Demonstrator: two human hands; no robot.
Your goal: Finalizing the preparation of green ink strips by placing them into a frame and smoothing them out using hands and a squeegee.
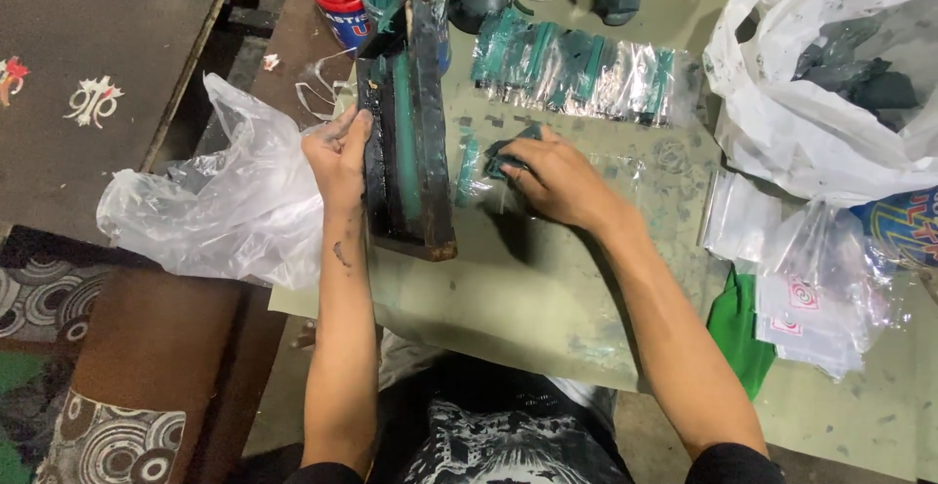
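Upright, long black green-smeared squeegee block point(408, 142) gripped by left hand point(337, 157); right hand point(557, 181) just right, fingers pressing small clear-wrapped green piece point(498, 162) on counter point(528, 298).

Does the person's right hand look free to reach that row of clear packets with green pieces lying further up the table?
Probably yes: the right hand presses a small packet just below the row of packets, with only bare table between them.

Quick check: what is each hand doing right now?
Left hand: closed around the dark, green-smeared squeegee block, holding it upright.
Right hand: fingers pressing a small green-stained clear packet onto the table; grip cannot be told.
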